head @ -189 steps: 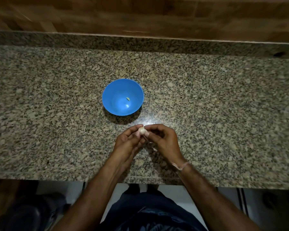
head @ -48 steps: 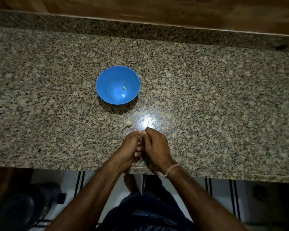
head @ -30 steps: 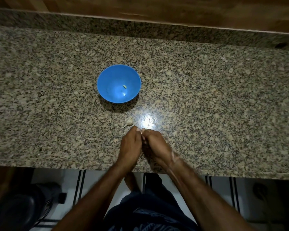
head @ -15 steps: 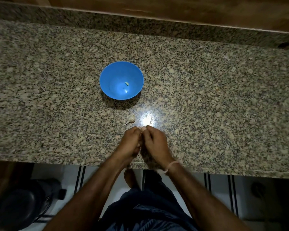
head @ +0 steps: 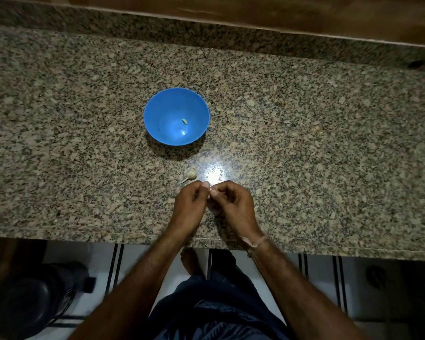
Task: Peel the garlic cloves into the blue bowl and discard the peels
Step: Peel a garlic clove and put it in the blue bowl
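The blue bowl (head: 157, 119) stands on the granite counter with one small peeled clove (head: 184, 121) inside. A pale garlic bulb (head: 191, 173) lies on the counter between the bowl and my hands. My left hand (head: 190, 207) and my right hand (head: 233, 204) meet fingertip to fingertip just below the bulb, fingers curled. They pinch a small garlic clove between them; the clove is almost wholly hidden by the fingers.
The granite counter (head: 329, 143) stretches wide on both sides, with a raised granite lip and wooden wall at the back. Its front edge runs under my wrists. A dark rounded object (head: 27, 305) sits on the tiled floor at lower left.
The garlic bulb, held in my hands 6.3 s ago, now lies on the counter. My hands stay together near the front edge, fingers shifting slightly; the view has drifted a little.
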Demonstrator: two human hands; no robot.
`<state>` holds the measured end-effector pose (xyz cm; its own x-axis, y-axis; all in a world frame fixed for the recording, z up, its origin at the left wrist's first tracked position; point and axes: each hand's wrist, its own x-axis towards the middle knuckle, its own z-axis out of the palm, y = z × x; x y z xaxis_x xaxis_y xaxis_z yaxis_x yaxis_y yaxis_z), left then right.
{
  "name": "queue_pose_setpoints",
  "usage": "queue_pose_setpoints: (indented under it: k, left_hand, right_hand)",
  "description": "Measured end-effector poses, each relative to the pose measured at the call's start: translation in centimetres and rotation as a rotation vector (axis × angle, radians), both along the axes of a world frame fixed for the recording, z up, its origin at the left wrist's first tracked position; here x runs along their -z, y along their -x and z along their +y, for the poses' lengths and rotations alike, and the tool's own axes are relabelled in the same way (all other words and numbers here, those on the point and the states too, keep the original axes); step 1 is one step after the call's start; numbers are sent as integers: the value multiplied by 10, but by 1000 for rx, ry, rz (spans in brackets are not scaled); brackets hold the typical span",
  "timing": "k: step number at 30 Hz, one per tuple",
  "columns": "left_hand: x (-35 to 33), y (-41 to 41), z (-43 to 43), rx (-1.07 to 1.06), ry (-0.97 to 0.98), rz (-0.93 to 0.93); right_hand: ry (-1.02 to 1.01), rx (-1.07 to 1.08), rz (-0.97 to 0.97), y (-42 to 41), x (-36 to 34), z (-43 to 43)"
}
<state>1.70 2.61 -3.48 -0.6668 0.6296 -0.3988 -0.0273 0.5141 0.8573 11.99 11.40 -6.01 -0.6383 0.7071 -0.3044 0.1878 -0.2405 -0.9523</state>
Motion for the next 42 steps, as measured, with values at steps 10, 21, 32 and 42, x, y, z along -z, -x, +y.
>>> queue_pose_setpoints:
  k: [10,21,32,42]
  left_hand:
    - [-11,-4,-6,-65,-39,223]
    - [-17,5,-11,87,-13,378]
    - [-18,8,-6,112,-21,370]
    - [-18,4,-5,-33,-124,103]
  right_hand:
    - [197,114,-18,1,-4,-5]
    - [-258,-13,-193,-5,-14,3]
    - [-572,-117,-364,-2,-16,3]
    - [-527,-114,-340,4,-23,11]
